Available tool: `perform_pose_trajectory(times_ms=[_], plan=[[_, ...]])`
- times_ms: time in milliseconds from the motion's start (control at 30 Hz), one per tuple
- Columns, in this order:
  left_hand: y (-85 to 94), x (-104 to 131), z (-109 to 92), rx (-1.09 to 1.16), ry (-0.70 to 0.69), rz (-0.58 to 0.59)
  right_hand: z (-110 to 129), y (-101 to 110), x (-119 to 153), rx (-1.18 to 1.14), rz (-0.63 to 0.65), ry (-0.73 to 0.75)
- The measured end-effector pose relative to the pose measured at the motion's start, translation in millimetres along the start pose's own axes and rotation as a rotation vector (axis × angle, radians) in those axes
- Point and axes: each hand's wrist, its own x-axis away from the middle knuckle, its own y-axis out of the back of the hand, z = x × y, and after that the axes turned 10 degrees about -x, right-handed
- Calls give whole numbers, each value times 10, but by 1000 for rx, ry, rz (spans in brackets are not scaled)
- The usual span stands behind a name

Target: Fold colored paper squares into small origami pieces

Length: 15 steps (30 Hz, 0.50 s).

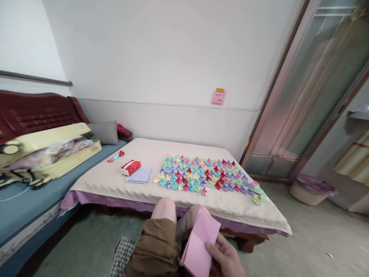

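Observation:
My right hand [226, 256] grips a pink sheet of paper [201, 240] over my lap, the thumb pressed flat on its face. The paper looks folded or layered, with a second edge showing along its left side. My left hand is out of view. Ahead, many small folded paper pieces [196, 173] in several colours stand in rows on the cloth-covered table [152, 192]. A pale lilac stack of paper [140, 176] lies left of them, partly under a red tissue pack [130, 167].
A few small coloured pieces [115, 156] lie at the table's left. An open yellow suitcase [57, 161] rests on the blue-covered sofa [11, 215]. On the wall hangs a pink note [218, 97]. A lined bin [311, 190] stands by the glass door [284, 130].

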Motion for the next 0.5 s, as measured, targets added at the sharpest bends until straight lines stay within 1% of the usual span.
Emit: perform_pose_trajectory(times_ms=[67,133,200,267,333,367,400,433,467,500], plan=[[243,23,-19,50,14,14,43,-85,40,13,8,6],[547,105,-42,158,19,30,70,-142,82,8,27,-1],[874,275,-62,332,15,59,88,-176,131,2,54,-27],[1178,508,-82,546,-20,113,98,-198,185,3,77,-38],[1420,728,-121,606,-51,127,98,-215,233,2,93,-26],[1511,808,-153,652,-74,129,94,-223,254,-2,98,-11],[1580,862,-193,775,-94,150,87,-233,271,-7,103,3],[1628,890,-241,897,-116,203,79,-244,285,-10,106,13],[1658,896,-293,995,-141,279,70,-258,297,-9,110,19],[1674,887,-345,1057,-170,343,61,-276,307,-7,115,21]])
